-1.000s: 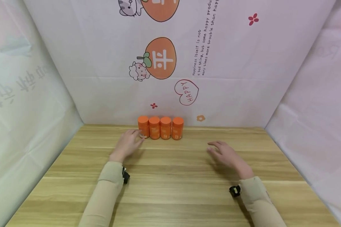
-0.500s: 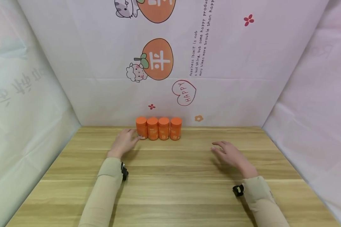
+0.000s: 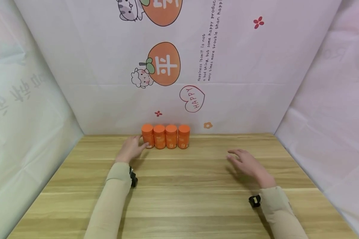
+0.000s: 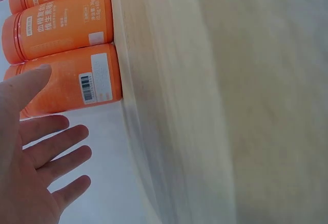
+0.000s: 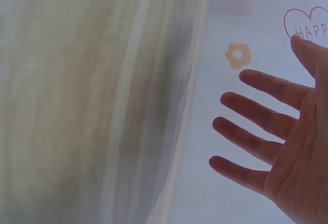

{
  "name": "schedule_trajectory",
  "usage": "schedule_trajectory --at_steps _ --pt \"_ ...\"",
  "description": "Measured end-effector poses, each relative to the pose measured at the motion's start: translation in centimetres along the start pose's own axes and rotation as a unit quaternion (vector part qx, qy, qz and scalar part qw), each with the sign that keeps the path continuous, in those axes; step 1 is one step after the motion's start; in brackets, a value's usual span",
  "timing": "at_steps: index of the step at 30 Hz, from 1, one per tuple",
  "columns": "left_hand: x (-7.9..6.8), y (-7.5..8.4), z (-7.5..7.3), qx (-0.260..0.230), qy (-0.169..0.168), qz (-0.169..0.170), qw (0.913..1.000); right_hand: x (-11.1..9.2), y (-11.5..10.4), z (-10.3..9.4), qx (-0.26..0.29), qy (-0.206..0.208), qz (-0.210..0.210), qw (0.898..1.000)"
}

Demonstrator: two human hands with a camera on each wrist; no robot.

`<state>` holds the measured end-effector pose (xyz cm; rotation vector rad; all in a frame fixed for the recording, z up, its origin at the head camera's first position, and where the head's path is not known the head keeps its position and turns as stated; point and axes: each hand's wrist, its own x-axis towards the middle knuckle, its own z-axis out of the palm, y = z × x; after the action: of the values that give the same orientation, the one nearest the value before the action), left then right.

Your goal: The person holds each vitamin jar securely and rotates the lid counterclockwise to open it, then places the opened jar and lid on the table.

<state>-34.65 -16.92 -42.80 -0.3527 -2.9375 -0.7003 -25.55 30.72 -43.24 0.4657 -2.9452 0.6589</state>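
Note:
Several orange bottles with orange screw lids stand upright in a tight row at the back of the table. At the row's left end, my left hand is beside the leftmost bottle. Its thumb lies across the front of that bottle in the left wrist view, while the spread fingers are at the bottle's outer side; contact cannot be told. A white label with a barcode shows on this bottle. To the right of the row, my right hand hovers over the table, fingers extended, holding nothing.
A wood-grain table spans the space below. Behind it rises a white printed backdrop, with white sheets on the left and right. Black wrist cameras sit at both sleeve cuffs.
My left hand has closed in on the leftmost bottle, its thumb now in front of it. My right hand has drifted slightly right, away from the row. The head view has shifted a little.

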Motion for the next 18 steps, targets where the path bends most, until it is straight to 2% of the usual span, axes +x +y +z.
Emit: schedule_trajectory --at_steps 10,18 --pt "0.9 0.3 0.6 -0.061 -0.017 -0.03 0.9976 -0.4 0.7 -0.4 -0.008 0.002 0.012 1.0" --pt "1.2 0.2 1.1 -0.109 -0.028 -0.052 0.9923 -0.7 1.0 -0.6 -0.007 0.001 0.013 1.0"
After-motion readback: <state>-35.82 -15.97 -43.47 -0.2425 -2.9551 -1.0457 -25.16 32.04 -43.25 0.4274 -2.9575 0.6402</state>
